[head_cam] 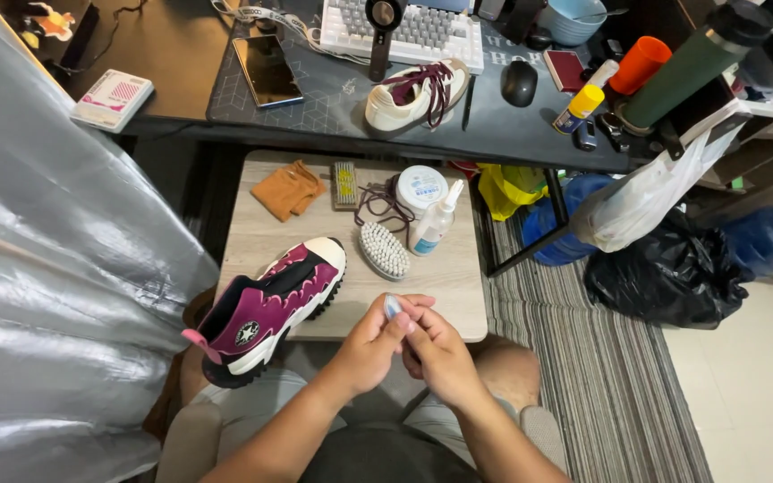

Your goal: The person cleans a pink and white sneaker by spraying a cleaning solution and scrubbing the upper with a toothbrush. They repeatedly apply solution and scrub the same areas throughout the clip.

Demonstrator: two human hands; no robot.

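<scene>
Hands meeting over the lap, left hand (370,344) and right hand (436,351) together pinching a small pale object (392,307), maroon shoe (266,309) resting on the low table (445,277), white bottle (433,224) and round white tub (421,188) standing behind.

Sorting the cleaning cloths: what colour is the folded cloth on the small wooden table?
Orange-brown folded cloth, clearest in the head view.

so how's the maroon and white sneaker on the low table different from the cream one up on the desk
The maroon and white high-top sneaker has no laces and lies at the edge of the low wooden table. The cream low-top sneaker has maroon laces, loosely threaded, and sits on the dark desk. Both rest on their soles, with white toe caps.
</scene>
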